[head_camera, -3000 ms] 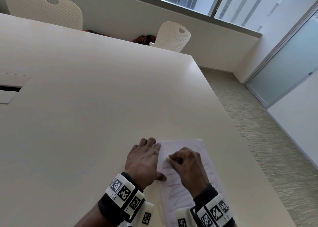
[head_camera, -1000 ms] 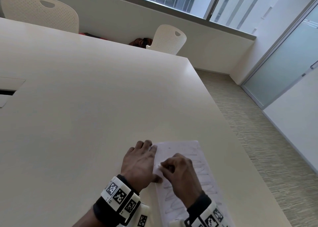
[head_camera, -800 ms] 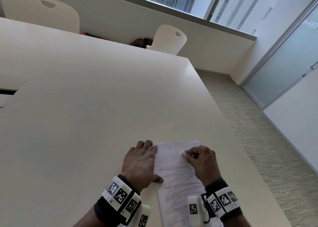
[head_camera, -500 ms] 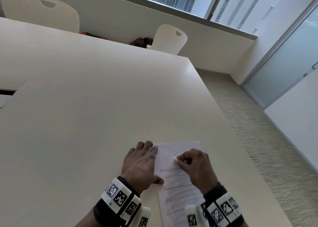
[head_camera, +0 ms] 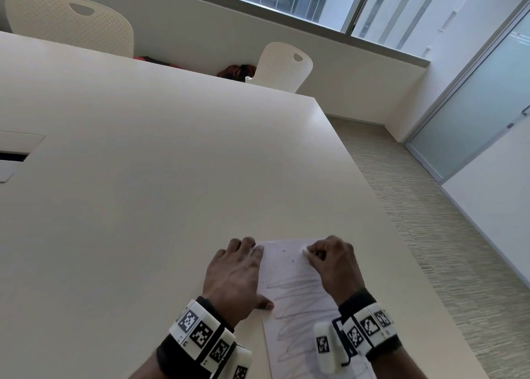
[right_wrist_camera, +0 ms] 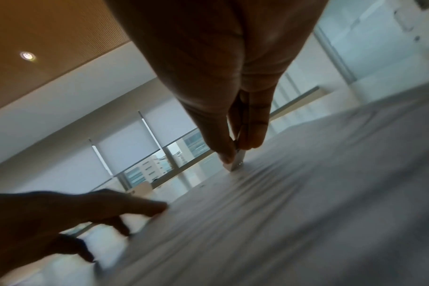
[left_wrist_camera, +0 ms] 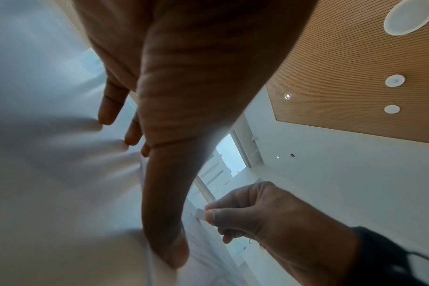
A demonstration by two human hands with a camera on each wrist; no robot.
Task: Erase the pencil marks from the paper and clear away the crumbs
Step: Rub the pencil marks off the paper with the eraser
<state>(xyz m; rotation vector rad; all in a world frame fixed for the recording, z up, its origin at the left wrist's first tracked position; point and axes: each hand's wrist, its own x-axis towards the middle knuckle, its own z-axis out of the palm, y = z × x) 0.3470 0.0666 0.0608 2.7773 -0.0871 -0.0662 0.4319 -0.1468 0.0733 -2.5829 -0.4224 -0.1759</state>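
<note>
A white sheet of paper [head_camera: 289, 275] lies at the near right of the cream table, covered lower down with grey pencil zigzags [head_camera: 298, 295]. Its top strip is nearly clean, with a few dark crumbs [head_camera: 288, 256] on it. My left hand [head_camera: 236, 275] lies flat on the paper's left edge, fingers straight and thumb pressing the sheet. My right hand [head_camera: 329, 259] pinches a small white eraser [head_camera: 305, 253] between thumb and fingers near the paper's top right, its tip down on the sheet [right_wrist_camera: 238, 164]. The left wrist view shows the same eraser [left_wrist_camera: 200, 213] pinched.
The large cream table [head_camera: 143, 192] stretches away to the far left, with a cable hatch [head_camera: 14, 152] at its left edge. Two white perforated chairs [head_camera: 282, 67] stand behind it. The table's right edge drops to striped carpet [head_camera: 430, 249] close beside the paper.
My right hand has been rubbing the eraser left and right across the top of the sheet and now sits at its top right. The top zigzags have faded. My left hand has stayed put.
</note>
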